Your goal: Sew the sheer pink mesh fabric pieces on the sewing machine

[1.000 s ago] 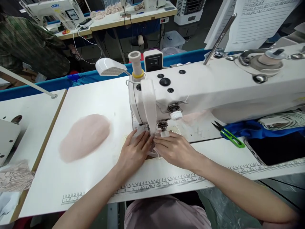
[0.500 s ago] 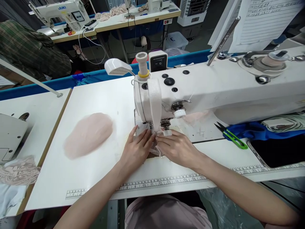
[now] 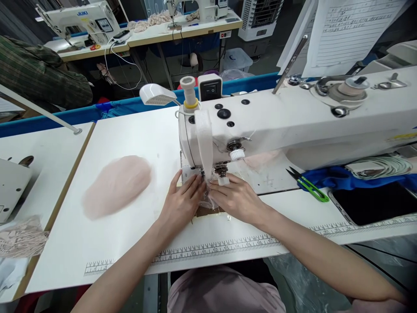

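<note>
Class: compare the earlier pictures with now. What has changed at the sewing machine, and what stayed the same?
Almost nothing. The left hand and right hand stay flat on the sheer fabric at the sewing machine needle; nothing is picked up or let go. Only the view shifts a little. The pink pad and scissors lie as before.

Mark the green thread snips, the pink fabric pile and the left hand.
green thread snips (image 3: 312, 189), head view, on the green handle.
pink fabric pile (image 3: 117, 186), head view, middle of the pile.
left hand (image 3: 183, 205), head view, back of the hand.
</note>
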Available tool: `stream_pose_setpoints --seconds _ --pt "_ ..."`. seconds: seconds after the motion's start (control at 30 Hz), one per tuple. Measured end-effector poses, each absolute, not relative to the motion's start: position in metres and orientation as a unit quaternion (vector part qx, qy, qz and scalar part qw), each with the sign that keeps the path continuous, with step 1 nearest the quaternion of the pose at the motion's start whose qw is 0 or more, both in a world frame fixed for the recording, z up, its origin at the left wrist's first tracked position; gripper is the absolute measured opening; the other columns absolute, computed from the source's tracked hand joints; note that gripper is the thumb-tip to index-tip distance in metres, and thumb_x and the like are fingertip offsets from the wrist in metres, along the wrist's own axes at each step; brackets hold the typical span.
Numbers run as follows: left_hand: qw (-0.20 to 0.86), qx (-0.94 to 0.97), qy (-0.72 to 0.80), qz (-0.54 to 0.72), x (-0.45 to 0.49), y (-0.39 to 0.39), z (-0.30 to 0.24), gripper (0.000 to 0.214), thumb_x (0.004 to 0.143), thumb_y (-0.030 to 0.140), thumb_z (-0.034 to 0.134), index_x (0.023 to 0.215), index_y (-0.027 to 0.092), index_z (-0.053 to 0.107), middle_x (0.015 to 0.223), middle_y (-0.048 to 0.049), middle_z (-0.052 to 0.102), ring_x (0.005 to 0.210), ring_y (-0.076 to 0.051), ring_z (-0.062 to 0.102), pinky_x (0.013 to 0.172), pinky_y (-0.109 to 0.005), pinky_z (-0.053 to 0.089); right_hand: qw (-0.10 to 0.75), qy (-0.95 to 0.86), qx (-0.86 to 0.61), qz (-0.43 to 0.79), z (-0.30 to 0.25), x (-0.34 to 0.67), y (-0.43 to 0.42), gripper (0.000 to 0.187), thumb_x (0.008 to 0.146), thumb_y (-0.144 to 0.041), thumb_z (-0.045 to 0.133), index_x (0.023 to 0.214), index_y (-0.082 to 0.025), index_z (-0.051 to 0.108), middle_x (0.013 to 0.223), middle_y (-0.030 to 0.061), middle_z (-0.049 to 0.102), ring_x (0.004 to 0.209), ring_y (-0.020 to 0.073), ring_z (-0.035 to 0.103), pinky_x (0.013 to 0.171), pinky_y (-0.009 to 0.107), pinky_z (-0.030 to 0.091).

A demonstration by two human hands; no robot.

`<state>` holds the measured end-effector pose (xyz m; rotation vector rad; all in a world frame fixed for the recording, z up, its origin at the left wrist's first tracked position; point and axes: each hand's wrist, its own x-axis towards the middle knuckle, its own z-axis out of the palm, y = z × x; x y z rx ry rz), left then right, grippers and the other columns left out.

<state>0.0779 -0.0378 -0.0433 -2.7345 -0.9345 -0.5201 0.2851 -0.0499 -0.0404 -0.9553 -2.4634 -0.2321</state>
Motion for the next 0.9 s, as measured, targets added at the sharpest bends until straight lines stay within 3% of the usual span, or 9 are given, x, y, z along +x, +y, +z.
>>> stream_pose_setpoints --seconds 0.47,0.63,0.9 --pt "0.082 -0.923 -0.319 -0.197 0.076 -0.038 -0.045 0.038 0.089 0.008 0.046 0.125 0.010 0.058 0.121 -0.0128 0.066 0.115 -0.024 0.062 0.119 -0.054 0.019 0.253 -0.900 -0.335 -0.122 -0.043 0.284 -0.049 0.024 0.088 -0.003 0.050 0.086 -0.012 0.071 0.094 0.0083 0.075 0.079 0.0164 0.070 0.102 0.039 0.048" --pt "0.082 -0.923 -0.318 -0.203 0.075 -0.037 -0.043 0.040 0.090 0.009 0.047 0.129 0.012 0.056 0.125 -0.0123 0.063 0.119 -0.026 0.059 0.117 -0.059 0.022 0.242 -0.899 -0.333 -0.148 -0.042 0.284 -0.049 0.028 0.088 -0.001 0.046 0.089 -0.012 0.072 0.098 0.0090 0.074 0.079 0.0159 0.069 0.100 0.039 0.050" --pt "0.094 -0.931 -0.291 -0.199 0.075 -0.047 -0.043 0.037 0.088 0.006 0.047 0.122 0.010 0.060 0.119 -0.0119 0.067 0.113 -0.024 0.063 0.115 -0.055 0.030 0.271 -0.896 -0.321 -0.145 -0.043 0.284 -0.051 0.025 0.089 -0.004 0.049 0.086 -0.013 0.072 0.097 0.0073 0.075 0.084 0.0161 0.070 0.101 0.039 0.049"
